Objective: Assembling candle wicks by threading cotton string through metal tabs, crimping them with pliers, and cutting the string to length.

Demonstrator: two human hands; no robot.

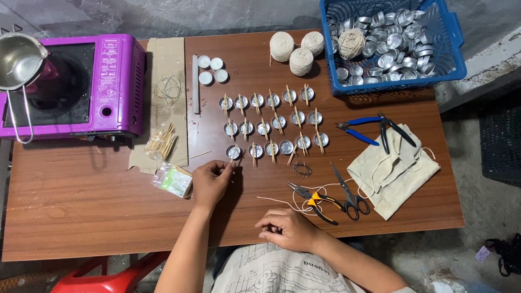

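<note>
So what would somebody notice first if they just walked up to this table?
Probably the bright purple stove at the far left, with a shiny metal pot on it. Next, the blue basket of little metal cups at the far right, and the rows of small cups with sticks in the middle, where the left hand is reaching.

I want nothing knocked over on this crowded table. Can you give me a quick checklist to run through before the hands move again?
1. Left hand pinching a thin stick at the nearest small round metal cup: ok.
2. Right hand resting closed on the brown wooden table: ok.
3. Rows of cups upright: ok.
4. Black-handled scissors clear of both hands: ok.
5. Wick inside the nearest cup: cannot tell.
</note>
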